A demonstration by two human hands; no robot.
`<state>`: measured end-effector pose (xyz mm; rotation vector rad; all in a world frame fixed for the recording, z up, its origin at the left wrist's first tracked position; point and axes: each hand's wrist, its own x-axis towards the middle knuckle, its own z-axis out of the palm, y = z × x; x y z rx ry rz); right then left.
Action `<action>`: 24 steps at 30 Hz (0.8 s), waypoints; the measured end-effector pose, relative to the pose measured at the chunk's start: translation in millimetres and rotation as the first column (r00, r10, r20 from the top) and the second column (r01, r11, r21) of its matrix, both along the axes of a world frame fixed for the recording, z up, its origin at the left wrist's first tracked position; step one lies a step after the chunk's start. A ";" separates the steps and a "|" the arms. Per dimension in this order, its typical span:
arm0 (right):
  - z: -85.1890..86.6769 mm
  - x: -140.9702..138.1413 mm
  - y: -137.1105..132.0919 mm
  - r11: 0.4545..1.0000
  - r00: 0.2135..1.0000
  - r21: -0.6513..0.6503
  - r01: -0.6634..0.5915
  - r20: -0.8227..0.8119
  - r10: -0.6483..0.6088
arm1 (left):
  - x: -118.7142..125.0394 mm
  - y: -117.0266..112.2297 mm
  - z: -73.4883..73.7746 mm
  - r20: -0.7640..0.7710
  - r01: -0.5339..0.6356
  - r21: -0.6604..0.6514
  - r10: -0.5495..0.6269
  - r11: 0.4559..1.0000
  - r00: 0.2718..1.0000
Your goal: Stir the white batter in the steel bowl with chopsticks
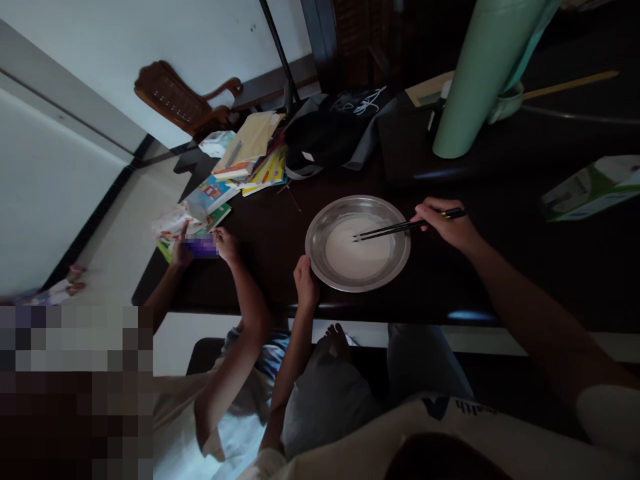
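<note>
A round metal bowl (316, 267) stands on the dark table, with a pale, whitish mixture (357, 257) in its bottom. My left hand (305, 283) grips the bowl's near left rim. Dark chopsticks (387, 231) are held in my right hand (447, 221), slanting down to the left over the bowl's right rim. Their tips are at the pale mixture near the bowl's middle.
Left of me, another person's hands (227, 245) hold a blurred purple object (202, 245). Books (253, 167) and a black bag (325, 137) lie behind. A tall green bottle (480, 87) and a green-white carton (595, 188) are on the right.
</note>
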<state>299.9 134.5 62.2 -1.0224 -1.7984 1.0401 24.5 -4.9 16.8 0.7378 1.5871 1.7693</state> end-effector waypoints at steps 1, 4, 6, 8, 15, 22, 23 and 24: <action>-0.2 1.2 0.5 1.000 1.000 -0.008 0.003 -0.020 -0.003 | 0.2 0.2 0.2 -0.002 0.001 0.002 -0.001 1.000 1.000; -1.8 1.9 -0.4 0.996 0.996 -0.036 -0.075 -0.044 0.074 | 1.3 0.1 2.7 -0.003 -0.012 -0.016 0.012 1.000 1.000; -3.2 0.0 -1.8 0.989 0.990 -0.040 -0.143 -0.015 0.142 | 2.0 -0.1 5.1 -0.006 -0.020 -0.027 0.020 0.999 1.000; -4.0 -1.6 -2.0 0.989 0.989 -0.023 -0.144 0.011 0.144 | 2.6 -0.4 7.1 -0.009 -0.020 -0.033 0.020 0.999 1.000; -1.1 1.8 -0.4 0.998 0.998 -0.015 -0.058 -0.033 0.058 | 1.4 -1.0 4.1 -0.019 -0.006 -0.032 0.005 0.999 1.000; 0.3 1.2 -1.7 0.999 0.999 -0.006 -0.046 -0.019 0.046 | -0.3 -1.2 0.3 -0.049 0.002 -0.026 -0.003 1.000 0.999; 0.2 2.3 -0.6 1.000 0.999 -0.004 -0.018 -0.030 0.018 | -0.2 -1.0 0.3 -0.049 0.004 -0.023 -0.005 1.000 0.999; -0.2 3.3 0.3 1.000 0.999 -0.007 -0.001 -0.045 0.001 | -0.1 -0.7 0.3 -0.044 0.001 -0.019 -0.002 1.000 0.999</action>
